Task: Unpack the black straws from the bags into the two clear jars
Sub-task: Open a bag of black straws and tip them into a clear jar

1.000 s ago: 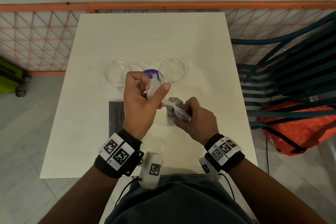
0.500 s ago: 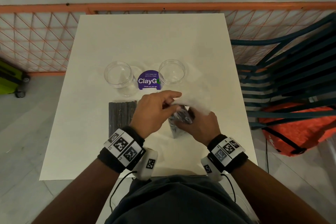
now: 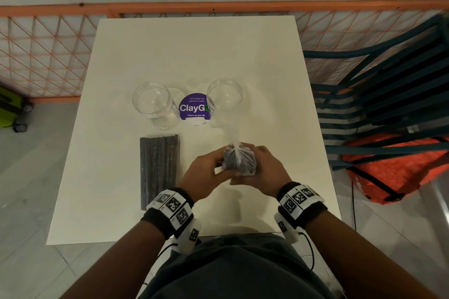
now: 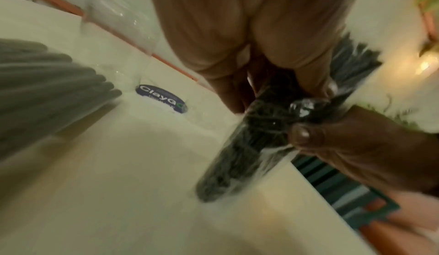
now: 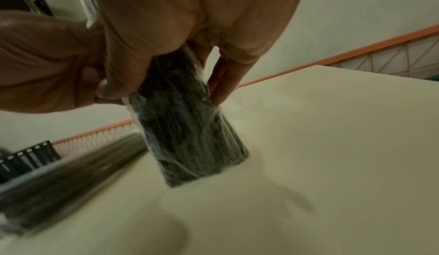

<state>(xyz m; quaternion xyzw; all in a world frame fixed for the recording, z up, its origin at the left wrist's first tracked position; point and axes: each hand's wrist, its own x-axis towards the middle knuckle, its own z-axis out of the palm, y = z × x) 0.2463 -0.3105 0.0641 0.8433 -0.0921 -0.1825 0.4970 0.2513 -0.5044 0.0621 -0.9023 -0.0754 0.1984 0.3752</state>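
Note:
A clear bag of black straws stands upright on the white table, near its front edge. My left hand grips its left side and my right hand grips its right side. The bag's loose plastic top trails up toward the right jar. The left jar stands beside it; both clear jars hold nothing. In the wrist views the bag rests its bottom end on the table. A second bag of straws lies flat left of my hands.
A purple round ClayGo sticker lies between the jars. An orange mesh fence runs behind and left of the table. Dark green slatted chairs and an orange bag stand to the right.
My left hand came down from the bag's raised plastic top and now grips the bundle's side. The bag stands more upright between both hands.

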